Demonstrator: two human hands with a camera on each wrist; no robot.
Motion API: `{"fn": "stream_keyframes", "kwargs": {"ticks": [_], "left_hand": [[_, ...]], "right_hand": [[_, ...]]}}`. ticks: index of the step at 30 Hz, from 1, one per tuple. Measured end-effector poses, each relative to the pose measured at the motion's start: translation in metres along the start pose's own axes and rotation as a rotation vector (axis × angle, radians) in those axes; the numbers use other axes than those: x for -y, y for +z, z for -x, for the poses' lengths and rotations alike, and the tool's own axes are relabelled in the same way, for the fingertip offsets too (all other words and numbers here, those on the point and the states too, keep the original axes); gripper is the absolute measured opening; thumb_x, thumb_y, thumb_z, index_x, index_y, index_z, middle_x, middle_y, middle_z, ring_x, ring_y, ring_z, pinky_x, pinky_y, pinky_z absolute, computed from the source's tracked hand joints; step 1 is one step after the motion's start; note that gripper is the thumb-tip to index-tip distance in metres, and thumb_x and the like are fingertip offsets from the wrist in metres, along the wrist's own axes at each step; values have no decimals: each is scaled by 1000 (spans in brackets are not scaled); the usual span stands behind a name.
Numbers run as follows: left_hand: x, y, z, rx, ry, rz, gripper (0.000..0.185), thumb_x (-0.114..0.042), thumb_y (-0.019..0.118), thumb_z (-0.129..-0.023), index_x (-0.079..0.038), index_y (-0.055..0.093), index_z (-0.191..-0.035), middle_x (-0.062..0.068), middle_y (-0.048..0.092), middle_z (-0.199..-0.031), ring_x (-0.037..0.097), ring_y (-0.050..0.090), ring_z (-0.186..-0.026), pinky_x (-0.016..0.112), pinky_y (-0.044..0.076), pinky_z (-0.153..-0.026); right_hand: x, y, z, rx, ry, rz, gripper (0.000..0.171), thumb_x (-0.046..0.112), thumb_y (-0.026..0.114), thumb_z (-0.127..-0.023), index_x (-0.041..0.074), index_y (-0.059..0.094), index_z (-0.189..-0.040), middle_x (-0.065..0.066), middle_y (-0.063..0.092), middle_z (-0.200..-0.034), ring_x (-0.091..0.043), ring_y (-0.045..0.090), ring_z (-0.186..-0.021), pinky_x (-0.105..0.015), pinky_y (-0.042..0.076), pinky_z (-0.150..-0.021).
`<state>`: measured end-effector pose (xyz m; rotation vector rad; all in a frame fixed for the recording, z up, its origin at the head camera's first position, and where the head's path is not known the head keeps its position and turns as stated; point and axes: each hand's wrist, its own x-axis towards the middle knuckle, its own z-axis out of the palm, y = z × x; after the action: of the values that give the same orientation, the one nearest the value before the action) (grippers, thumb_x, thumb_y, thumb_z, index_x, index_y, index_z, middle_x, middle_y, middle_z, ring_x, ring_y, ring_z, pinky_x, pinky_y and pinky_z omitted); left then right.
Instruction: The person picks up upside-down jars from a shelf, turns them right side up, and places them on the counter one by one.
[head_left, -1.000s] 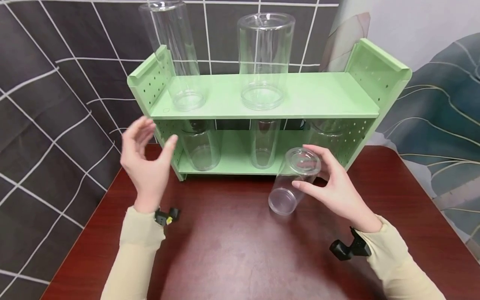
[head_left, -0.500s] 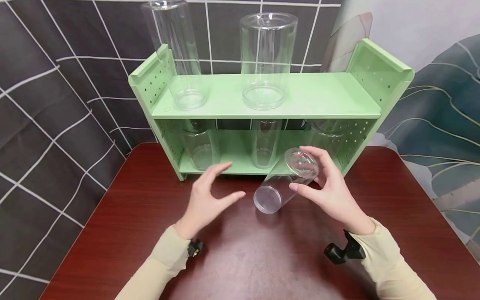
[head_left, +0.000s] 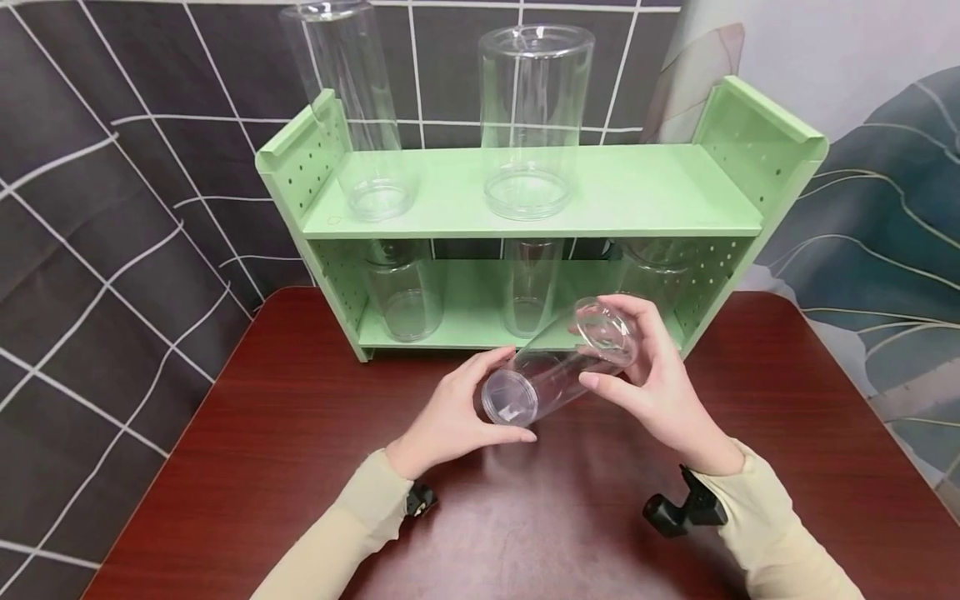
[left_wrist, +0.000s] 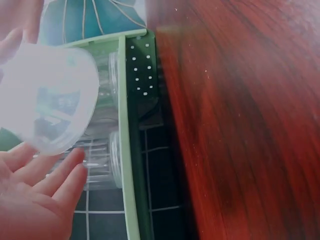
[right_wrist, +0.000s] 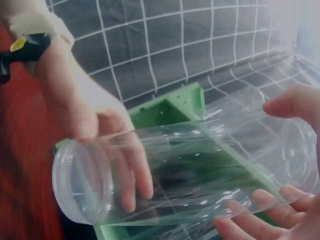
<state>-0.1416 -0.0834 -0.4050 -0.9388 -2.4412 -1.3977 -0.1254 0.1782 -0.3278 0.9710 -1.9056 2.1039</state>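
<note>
- My left wrist view is blurred: the clear jar [left_wrist: 47, 97] shows as a pale smear, its left side cut by the frame edge.
- My left hand [left_wrist: 35, 197] runs off the bottom corner there.
- The tall jar [head_left: 341, 100] on the green shelf [head_left: 637, 192] loses its top to the upper edge.
- The lower-tier jars [head_left: 528, 283] sit half hidden behind the top board.

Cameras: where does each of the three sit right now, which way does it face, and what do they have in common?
Head: worn high, facing forward and down at the green shelf and red table; shows left hand, right hand, both sleeves.
Left wrist: by the left hand, looking along the table toward the shelf's side; shows its fingertips.
Right wrist: by the right hand, facing the tiled backdrop; shows both hands.
Shared: all three show the clear jar, held tilted between both hands.
</note>
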Motion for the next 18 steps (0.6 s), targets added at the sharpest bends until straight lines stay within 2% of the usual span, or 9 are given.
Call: {"fn": "stream_keyframes", "kwargs": {"ticks": [4, 8, 11, 14, 18], "left_hand": [[-1, 2, 0, -2, -14, -11, 97, -39, 97, -67, -31, 46, -150, -13, 57, -137, 5, 57, -116, 31, 50, -99], [-1, 1, 1, -38, -11, -15, 92, -35, 97, -67, -26, 51, -146, -11, 62, -130, 5, 59, -111, 32, 52, -94], [-1, -2, 1, -54, -16, -14, 90, -35, 97, -66, -22, 53, -143, -10, 63, -128, 5, 60, -112, 31, 52, -95], [0, -8, 2, -68, -16, 8, 89, -33, 99, -65, -18, 56, -141, -5, 65, -128, 8, 60, -114, 32, 50, -98], [2, -18, 3, -79, -18, 92, 89, -27, 100, -63, -15, 57, -140, -2, 65, -131, 12, 60, -119, 34, 49, -102]], "right_hand": [[2, 1, -1, 12, -72, -38, 76, -31, 60, -78, -12, 30, -145, -38, 39, -139, -39, 56, -125, -42, 51, -101], [2, -3, -1, 14, -102, -43, 76, -32, 57, -76, -14, 29, -144, -37, 42, -137, -39, 57, -124, -43, 51, -101], [1, -8, 0, 28, -112, -48, 77, -34, 57, -74, -16, 30, -144, -35, 45, -137, -39, 57, -124, -42, 51, -101], [0, -13, 2, 48, -107, -60, 78, -36, 59, -73, -17, 30, -143, -38, 46, -137, -42, 56, -124, -43, 51, -101], [-2, -20, 8, 61, -58, -63, 76, -35, 62, -74, -17, 31, -141, -37, 47, -138, -41, 57, -123, -40, 53, -99]]}}
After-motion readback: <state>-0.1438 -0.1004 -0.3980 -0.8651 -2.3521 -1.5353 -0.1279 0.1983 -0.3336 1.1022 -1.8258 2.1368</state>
